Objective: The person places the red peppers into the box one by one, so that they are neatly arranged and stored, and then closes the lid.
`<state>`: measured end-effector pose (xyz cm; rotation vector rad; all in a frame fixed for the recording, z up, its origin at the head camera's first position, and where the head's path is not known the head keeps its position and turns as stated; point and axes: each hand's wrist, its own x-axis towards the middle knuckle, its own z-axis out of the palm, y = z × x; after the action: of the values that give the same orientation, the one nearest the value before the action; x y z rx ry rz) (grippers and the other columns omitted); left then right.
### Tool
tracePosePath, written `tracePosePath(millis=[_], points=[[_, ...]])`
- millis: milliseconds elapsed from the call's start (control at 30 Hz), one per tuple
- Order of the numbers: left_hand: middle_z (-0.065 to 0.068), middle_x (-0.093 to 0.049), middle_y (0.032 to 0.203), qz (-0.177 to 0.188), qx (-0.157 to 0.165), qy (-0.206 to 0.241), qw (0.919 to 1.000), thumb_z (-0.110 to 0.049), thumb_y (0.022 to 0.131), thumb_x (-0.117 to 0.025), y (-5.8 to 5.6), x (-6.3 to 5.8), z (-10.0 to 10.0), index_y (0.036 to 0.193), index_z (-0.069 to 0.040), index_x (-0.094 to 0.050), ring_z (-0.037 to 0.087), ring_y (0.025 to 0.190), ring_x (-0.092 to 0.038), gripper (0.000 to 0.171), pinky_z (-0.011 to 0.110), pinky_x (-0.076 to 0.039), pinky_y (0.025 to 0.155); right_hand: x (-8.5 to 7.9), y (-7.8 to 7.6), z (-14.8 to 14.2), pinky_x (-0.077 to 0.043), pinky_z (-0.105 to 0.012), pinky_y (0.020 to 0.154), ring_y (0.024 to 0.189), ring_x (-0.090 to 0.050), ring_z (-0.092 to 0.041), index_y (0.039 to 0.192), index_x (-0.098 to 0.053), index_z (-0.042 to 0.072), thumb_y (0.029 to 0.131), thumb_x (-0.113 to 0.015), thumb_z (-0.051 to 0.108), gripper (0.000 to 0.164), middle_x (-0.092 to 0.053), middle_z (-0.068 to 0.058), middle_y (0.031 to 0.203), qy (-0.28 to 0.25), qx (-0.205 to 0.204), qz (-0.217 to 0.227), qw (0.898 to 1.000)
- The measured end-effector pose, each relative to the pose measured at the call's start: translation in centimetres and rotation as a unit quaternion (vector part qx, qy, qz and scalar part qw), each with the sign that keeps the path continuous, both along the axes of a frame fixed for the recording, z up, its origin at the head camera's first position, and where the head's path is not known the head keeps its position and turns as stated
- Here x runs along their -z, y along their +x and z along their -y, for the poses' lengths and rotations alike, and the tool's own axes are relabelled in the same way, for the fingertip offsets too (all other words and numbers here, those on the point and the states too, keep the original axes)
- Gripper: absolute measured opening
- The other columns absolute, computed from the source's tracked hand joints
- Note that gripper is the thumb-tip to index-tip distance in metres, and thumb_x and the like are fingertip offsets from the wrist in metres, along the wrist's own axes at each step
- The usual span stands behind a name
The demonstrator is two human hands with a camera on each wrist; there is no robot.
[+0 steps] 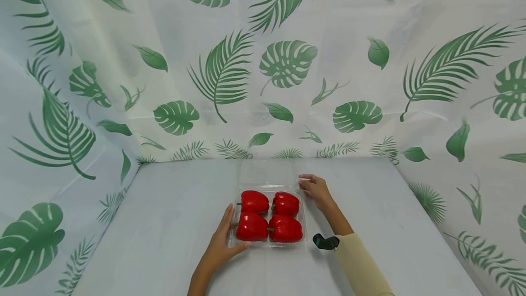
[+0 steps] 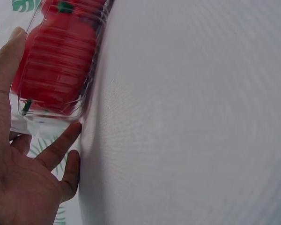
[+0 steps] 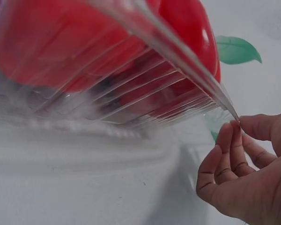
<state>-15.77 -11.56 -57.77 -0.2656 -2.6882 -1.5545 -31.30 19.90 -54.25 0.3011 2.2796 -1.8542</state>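
Note:
A clear plastic clamshell container [image 1: 273,245] lies on the white table with its lid [image 1: 267,172] folded back, away from me. Several red bell peppers [image 1: 286,229] with green stems fill it in two rows. My left hand [image 1: 218,245] spans the near left corner, fingers fairly straight along the left side and thumb at the front edge. In the left wrist view, a fingertip touches the container's base and some fingers are partly hidden behind it. At the far right corner, my right hand [image 1: 317,190] pinches the rim between thumb and fingertips, as the right wrist view shows.
White cloth covers the table [image 1: 176,223]. A white curtain [image 1: 320,118] printed with green leaves stands behind and along both sides. A small black device [image 1: 325,241] sits at the right wrist, near the sleeve's cuff.

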Motion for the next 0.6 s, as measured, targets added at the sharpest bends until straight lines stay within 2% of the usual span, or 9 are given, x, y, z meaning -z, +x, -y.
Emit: tracePosePath(millis=[200,400,600], points=[[0.001,-0.017,0.165,-0.005,0.000,-0.002,1.0000,-0.052,0.076,-0.078,0.0,0.0,-0.1,0.157,-0.019,-0.021,0.032,0.149,-0.025,0.104,0.056,-0.038,0.109,-0.2,0.3,-0.2,-0.055,-0.032,0.085,0.098,-0.065,-0.020,0.130,-0.054,0.006,0.098,-0.057,0.015,0.034,-0.063,-0.023,0.120,-0.018,0.001,-0.032,0.999],[0.001,-0.017,0.165,0.004,-0.002,-0.001,1.0000,-0.051,0.075,-0.079,0.2,-0.1,-0.2,0.157,-0.019,-0.021,0.033,0.149,-0.025,0.105,0.057,-0.038,0.109,-0.7,1.0,-0.5,-0.056,-0.040,0.091,0.106,-0.063,-0.032,0.126,-0.055,0.007,0.097,-0.059,0.011,0.030,-0.066,-0.011,0.103,-0.023,-0.004,-0.063,0.998],[0.000,-0.016,0.165,0.003,-0.003,-0.003,1.0000,-0.052,0.076,-0.078,0.1,-0.2,-0.2,0.157,-0.021,-0.020,0.032,0.149,-0.023,0.105,0.057,-0.036,0.111,-0.9,1.8,-1.0,-0.056,-0.034,0.083,0.101,-0.063,-0.028,0.124,-0.056,0.003,0.096,-0.061,0.013,0.030,-0.064,-0.013,0.107,-0.030,-0.015,-0.109,0.993]])
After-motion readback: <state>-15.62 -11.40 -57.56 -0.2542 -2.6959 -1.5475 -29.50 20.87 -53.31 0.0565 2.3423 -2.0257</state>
